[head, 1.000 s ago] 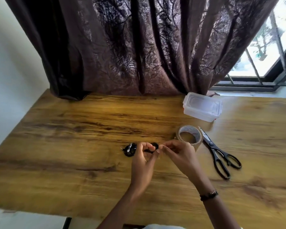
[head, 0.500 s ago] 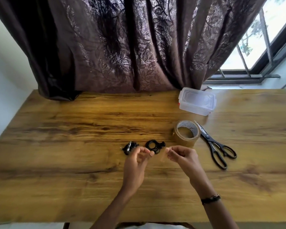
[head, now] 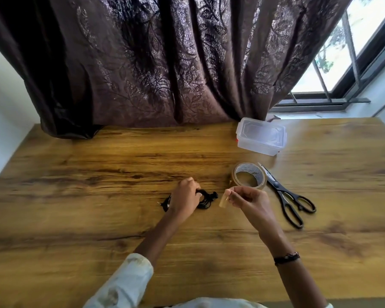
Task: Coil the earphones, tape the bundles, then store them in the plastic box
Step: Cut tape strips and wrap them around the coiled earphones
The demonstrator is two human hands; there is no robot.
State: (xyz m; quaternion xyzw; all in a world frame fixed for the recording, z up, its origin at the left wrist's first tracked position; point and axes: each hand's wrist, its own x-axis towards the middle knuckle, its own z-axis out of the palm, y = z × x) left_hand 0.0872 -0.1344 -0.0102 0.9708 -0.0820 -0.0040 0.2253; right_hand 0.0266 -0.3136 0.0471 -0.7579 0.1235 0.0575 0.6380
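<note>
Left hand (head: pixel 183 200) curls its fingers round the coiled earphones (head: pixel 206 200) on the table (head: pixel 98 185) — right hand (head: pixel 246 200) pinches a tape strip (head: pixel 223 200) just beyond its fingertips.

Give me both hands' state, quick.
Left hand: gripping a coiled black earphone bundle on the table.
Right hand: pinching a cut tape strip.

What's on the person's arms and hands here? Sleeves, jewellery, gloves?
Both hands are bare, no gloves. The left hand comes out of a loose off-white sleeve with faint stains, pushed back up the forearm. The right hand has a dark braided bracelet at the wrist; the forearm is bare. No rings can be made out.
</note>
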